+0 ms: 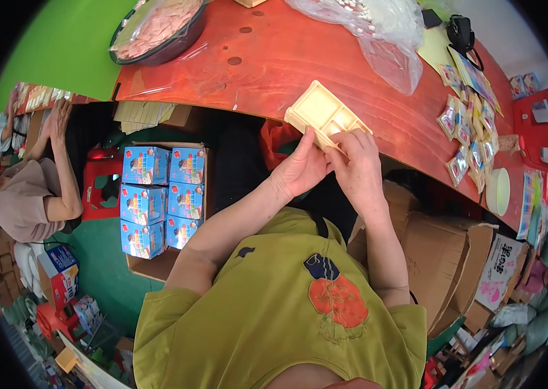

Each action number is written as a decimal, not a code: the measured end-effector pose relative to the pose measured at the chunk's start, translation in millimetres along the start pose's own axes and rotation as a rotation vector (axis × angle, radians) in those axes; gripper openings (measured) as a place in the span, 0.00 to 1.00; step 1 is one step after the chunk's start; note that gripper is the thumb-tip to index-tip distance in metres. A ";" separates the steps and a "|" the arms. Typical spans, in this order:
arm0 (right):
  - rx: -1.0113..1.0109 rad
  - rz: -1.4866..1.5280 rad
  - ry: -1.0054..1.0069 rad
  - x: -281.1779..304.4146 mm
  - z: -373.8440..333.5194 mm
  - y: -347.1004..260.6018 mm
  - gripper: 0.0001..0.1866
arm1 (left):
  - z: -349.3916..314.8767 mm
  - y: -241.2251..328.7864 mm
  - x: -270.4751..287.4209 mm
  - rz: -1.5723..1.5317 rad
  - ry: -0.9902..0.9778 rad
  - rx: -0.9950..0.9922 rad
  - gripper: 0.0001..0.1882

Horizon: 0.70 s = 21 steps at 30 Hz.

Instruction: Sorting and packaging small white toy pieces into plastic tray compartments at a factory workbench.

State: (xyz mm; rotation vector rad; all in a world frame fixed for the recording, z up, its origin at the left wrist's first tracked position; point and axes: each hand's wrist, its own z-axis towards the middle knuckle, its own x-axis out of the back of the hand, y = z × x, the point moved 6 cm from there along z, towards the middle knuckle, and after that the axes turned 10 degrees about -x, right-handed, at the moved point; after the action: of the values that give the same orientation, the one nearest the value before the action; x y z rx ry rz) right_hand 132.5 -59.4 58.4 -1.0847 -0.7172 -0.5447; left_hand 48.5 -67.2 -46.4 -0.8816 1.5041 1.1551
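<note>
Over the near edge of the red table I hold a small cream-coloured plastic tray divided into compartments. It is tilted, and its compartments face up. My left hand grips the tray's near edge, with the thumb along its side. My right hand is at the tray's near right corner, its fingers bent over the rim by the small compartments. Whether the right fingers also hold some small piece there is hidden. The compartments that show look bare.
On the red table stand a dark basin of pink pieces, a clear plastic bag with white bits, several small packets and a pale green bowl. Below are a carton of blue boxes, brown cardboard boxes and another person.
</note>
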 end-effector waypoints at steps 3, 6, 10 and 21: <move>-0.086 0.023 -0.032 11.2 -6.7 4.3 0.09 | -7.3 -5.9 -15.9 0.057 -0.075 0.038 0.33; -0.196 0.219 -0.085 15.5 -8.8 17.2 0.07 | -27.2 -6.3 -20.7 0.163 0.021 0.083 0.30; -0.382 0.573 -0.161 21.1 -7.2 23.4 0.06 | -31.9 10.8 -23.9 0.543 0.084 -0.035 0.30; -0.358 0.972 0.116 5.1 15.3 43.6 0.04 | 51.6 45.1 -37.8 0.625 -0.048 -0.396 0.40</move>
State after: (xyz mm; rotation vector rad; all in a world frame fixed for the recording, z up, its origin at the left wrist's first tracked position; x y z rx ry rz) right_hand 162.9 -29.1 40.6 -1.5573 0.0673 0.1168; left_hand 29.3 -6.1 -1.4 -0.6369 1.5856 1.9657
